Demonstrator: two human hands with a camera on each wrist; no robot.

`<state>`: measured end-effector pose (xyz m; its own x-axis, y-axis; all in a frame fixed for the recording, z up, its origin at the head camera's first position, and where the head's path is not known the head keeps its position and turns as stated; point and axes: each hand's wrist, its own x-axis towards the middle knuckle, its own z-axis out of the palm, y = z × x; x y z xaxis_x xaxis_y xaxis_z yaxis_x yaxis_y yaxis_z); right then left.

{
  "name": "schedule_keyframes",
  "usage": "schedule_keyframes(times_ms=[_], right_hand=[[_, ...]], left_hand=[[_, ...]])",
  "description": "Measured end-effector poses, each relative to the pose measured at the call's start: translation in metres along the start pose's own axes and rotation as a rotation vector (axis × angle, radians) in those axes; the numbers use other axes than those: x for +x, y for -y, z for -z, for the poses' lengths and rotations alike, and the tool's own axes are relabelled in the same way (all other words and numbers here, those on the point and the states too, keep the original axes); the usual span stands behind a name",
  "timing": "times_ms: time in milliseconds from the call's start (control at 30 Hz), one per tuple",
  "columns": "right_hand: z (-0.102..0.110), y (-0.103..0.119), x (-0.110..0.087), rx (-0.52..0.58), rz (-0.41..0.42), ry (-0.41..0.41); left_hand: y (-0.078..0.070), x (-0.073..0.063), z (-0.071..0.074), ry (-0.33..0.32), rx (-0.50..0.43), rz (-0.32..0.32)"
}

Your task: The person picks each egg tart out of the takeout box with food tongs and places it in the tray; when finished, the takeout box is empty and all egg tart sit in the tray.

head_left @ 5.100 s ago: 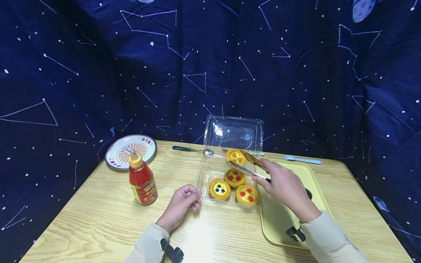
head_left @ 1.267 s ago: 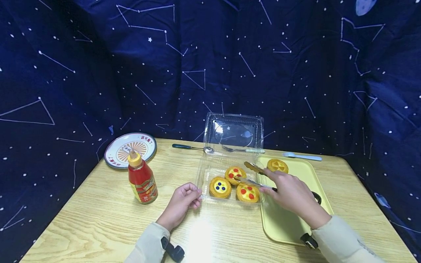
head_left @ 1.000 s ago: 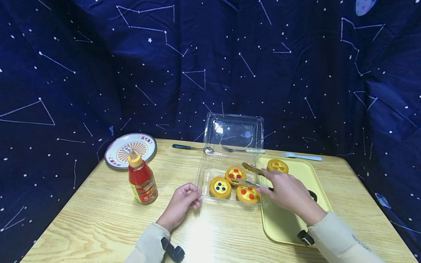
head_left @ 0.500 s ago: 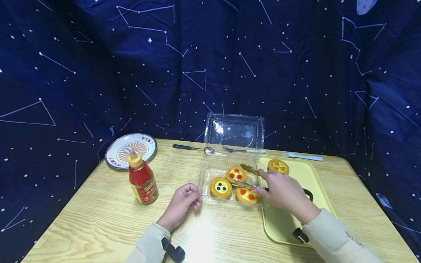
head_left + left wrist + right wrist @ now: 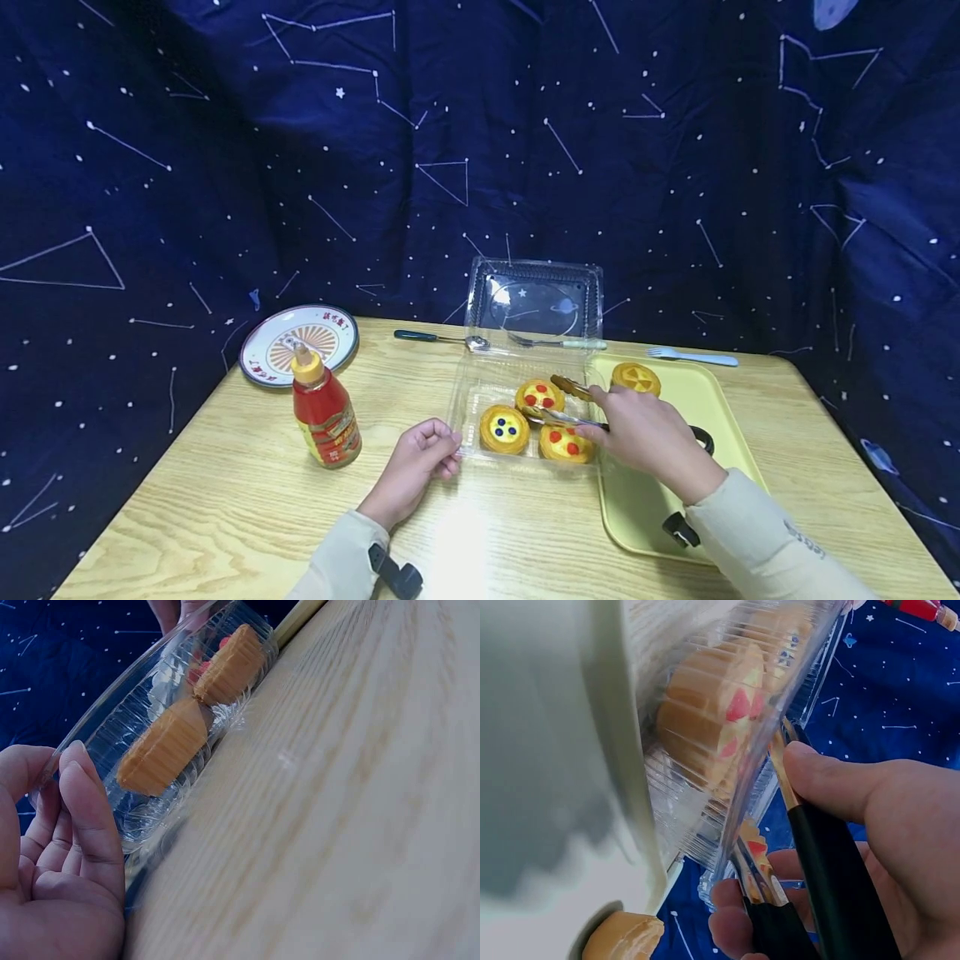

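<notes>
My right hand (image 5: 652,437) grips black-handled metal tongs (image 5: 840,877), their arms spread. In the head view their tips lie to either side of the rear red-topped tart (image 5: 539,392), over the clear plastic clamshell box (image 5: 474,392). A second red-topped tart (image 5: 567,447) sits in front, partly behind the lower tong arm. Left of it is a tart with blue dots (image 5: 504,430). At the box's front left corner, my left hand (image 5: 418,462) pinches the rim between thumb and fingers. A tart with a cross-patterned top (image 5: 636,377) rests on the yellow tray (image 5: 637,525).
Behind the tarts stands the box's raised lid (image 5: 534,300). A spoon (image 5: 420,336) and a fork (image 5: 577,343) lie near it. A light blue fork (image 5: 697,358) is past the tray. Farther left are a red sauce bottle (image 5: 326,417) and a patterned plate (image 5: 262,346).
The cross-patterned tart, earlier between the tongs over the box, now lies on the tray. My right hand has brought the tongs back left to the rear red-topped tart. My left hand stays put.
</notes>
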<state>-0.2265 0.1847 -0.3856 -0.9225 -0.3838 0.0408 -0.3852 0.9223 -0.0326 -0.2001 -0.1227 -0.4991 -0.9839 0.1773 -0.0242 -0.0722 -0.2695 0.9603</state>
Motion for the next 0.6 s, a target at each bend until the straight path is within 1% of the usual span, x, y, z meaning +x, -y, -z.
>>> schedule_keyframes(times_ms=[267, 467, 600], right_hand=[[0.0023, 0.003, 0.0036, -0.004, -0.004, 0.029], [0.002, 0.0033, 0.0049, -0.02, 0.033, -0.01], [0.0012, 0.002, 0.004, -0.022, 0.035, -0.034]], left_hand=[[0.0002, 0.0002, -0.0005, -0.003, -0.001, 0.002], [0.0009, 0.0005, -0.0004, -0.005, -0.008, -0.001], [0.001, -0.0001, -0.0004, -0.005, -0.006, 0.002]])
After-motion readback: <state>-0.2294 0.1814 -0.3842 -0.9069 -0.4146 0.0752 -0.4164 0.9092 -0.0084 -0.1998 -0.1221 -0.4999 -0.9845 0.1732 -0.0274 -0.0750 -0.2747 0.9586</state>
